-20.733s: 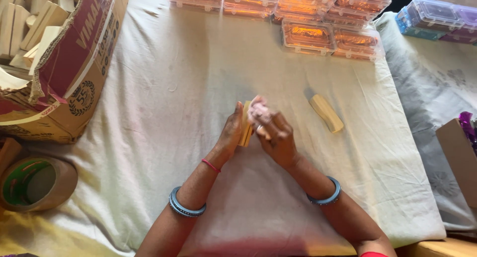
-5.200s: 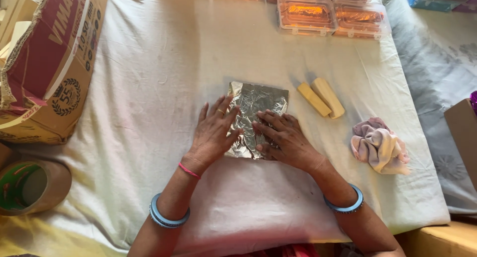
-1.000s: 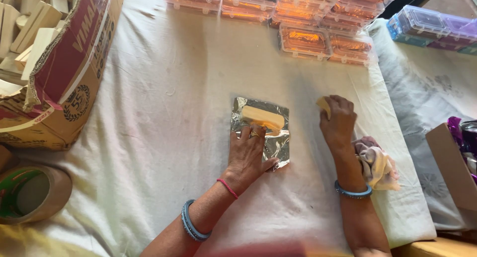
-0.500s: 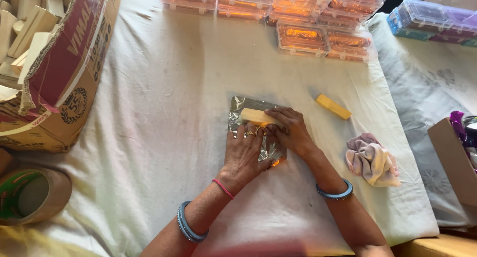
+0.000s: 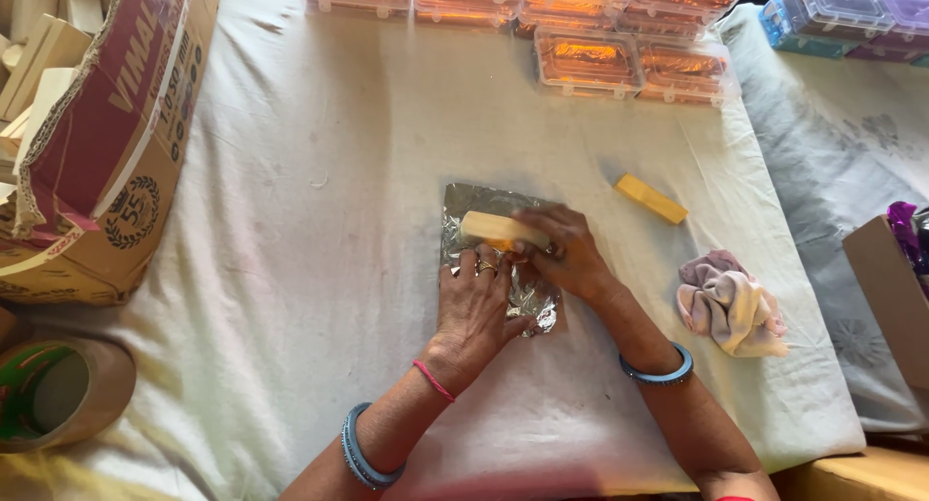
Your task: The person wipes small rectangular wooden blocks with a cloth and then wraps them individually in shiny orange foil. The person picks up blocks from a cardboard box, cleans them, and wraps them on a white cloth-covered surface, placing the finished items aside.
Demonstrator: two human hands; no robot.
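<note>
From my seat, the pale block (image 5: 495, 229) lies crosswise near the far end of the foil (image 5: 498, 259), and the foil lies flat on the white cloth (image 5: 319, 269) near the middle of the table. I judge the foil to be the weak point: it is thin and already creased, so a hard pull against the block's corners could tear it. With the block sitting close to the far edge, a fold might also come up short on that side and leave an end bare. If the flat hand lifts, the sheet could slide on the cloth and skew the block.

My left hand (image 5: 474, 307) is spread flat, palm down on the near half of the foil, fingertips just short of the block; it holds nothing, only presses. My right hand (image 5: 561, 254) is curled loosely at the block's right end, fingers touching it and the foil there. I cannot tell whether it truly pinches the block or only steadies it.

A second block (image 5: 652, 198) lies apart to the right, a crumpled rag (image 5: 728, 303) nearer me. Clear boxes (image 5: 590, 56) line the far edge; a carton (image 5: 97, 143) and tape roll (image 5: 53, 394) sit on the left.
</note>
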